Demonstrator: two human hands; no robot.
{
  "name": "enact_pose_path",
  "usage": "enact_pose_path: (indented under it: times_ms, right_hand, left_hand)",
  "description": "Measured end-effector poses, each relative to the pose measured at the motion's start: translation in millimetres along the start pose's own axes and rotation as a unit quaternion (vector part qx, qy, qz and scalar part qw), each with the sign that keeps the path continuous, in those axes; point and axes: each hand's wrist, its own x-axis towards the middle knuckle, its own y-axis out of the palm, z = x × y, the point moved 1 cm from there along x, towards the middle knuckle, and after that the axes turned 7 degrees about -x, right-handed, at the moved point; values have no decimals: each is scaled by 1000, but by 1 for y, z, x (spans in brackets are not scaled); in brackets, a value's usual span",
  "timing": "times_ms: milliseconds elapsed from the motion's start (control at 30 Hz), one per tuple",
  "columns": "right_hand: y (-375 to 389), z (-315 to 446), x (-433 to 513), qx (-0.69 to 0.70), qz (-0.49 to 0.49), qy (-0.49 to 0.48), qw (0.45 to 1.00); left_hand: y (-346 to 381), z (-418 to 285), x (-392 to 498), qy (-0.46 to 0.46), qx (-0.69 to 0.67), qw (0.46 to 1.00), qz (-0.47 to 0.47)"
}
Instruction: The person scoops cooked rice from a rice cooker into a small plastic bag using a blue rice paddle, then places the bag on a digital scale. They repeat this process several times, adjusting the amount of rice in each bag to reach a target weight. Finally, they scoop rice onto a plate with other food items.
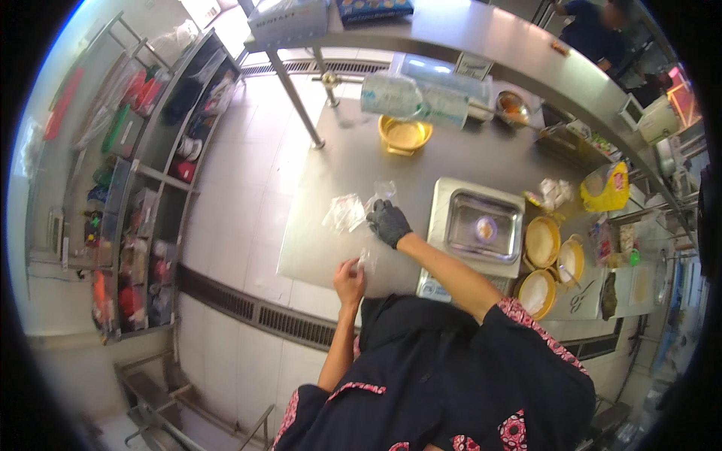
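Observation:
My bare left hand (348, 281) pinches the edge of a small clear plastic bag (368, 260) near the front edge of the steel table (316, 248). Ahead of it, my right hand (389, 223) wears a black glove and reaches down with curled fingers to the tabletop. A flat clear plastic bag (386, 190) lies just beyond the gloved fingertips, and a heap of small clear packets (345, 213) lies to their left. Whether the right fingers grip any plastic is hidden by the glove. Right of that hand stands a weighing scale (437, 225) bearing a steel tray (456, 239).
Inside the tray is a small round container (485, 229). Yellow tubs of white powder (542, 242) stand right of the scale. A yellow bowl (405, 135) sits below a plastic roll on a rod (414, 98). A steel shelf (440, 25) overhangs the back; a person (592, 34) is beyond it.

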Motion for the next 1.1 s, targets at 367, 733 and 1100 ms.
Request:
enact_pose_path:
  times_ms: [367,733,1100]
  right_hand:
    - [-137,-34,-135,360,-25,214,908]
    - [-115,-60,-199,621,-144,346,689]
    - [-126,-47,-174,542,-221,322,744]
  left_hand:
    - [44,-134,47,-120,-213,920,308]
    - [62,-177,42,-159,-234,870,405]
    - [41,-200,41,-111,-237,889,376]
